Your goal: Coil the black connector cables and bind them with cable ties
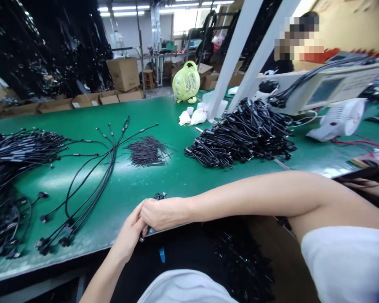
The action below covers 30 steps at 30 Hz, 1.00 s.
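Note:
Close to the table's front edge, my left hand [134,225] and my right hand [161,213] come together, fingers closed around a black cable [159,196]. One end of the cable, with a shiny connector, sticks out above the right hand; another tip shows below the fingers. The rest of it is hidden by my hands. Just beyond them lies a small pile of thin black ties [147,151]. Left of the hands, several loose black cables [96,181] are spread out with their plugs toward me.
A large heap of straight black cables [22,151] covers the table's left end. Bundled cables [243,134] are piled at the right. Behind stand a green fan [186,82] and white posts [236,54]. A white fan [342,120] and another person [282,59] are at far right.

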Each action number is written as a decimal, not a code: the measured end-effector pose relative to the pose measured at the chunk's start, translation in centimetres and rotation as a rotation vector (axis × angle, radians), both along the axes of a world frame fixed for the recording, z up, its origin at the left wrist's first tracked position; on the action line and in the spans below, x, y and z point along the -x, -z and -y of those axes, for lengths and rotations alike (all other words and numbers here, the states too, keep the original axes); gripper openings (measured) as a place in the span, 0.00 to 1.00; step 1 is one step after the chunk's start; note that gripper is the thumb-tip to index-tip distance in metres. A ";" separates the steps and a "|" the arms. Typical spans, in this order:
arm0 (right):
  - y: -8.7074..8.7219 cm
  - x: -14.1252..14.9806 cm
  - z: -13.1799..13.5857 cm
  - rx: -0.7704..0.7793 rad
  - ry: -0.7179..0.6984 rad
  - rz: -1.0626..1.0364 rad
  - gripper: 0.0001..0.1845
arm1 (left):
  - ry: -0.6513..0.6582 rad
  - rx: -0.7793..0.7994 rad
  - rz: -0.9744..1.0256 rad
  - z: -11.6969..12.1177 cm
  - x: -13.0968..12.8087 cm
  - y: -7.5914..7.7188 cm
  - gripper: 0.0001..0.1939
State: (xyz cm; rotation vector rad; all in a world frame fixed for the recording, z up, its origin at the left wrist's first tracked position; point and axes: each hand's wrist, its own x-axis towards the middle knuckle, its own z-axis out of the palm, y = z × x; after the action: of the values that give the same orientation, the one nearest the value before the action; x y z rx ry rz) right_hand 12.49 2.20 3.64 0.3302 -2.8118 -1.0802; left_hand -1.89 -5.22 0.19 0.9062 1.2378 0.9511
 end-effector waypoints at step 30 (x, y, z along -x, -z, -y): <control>2.8 -2.1 -0.7 2.185 0.744 -0.773 0.09 | 0.125 -0.561 -0.614 -0.3 1.5 0.2 0.16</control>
State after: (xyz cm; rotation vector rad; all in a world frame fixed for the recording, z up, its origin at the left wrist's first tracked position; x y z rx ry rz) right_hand 14.58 2.85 0.81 -1.0186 -1.6996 1.6274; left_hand -3.40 -4.95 -0.03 1.7967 1.4158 0.9681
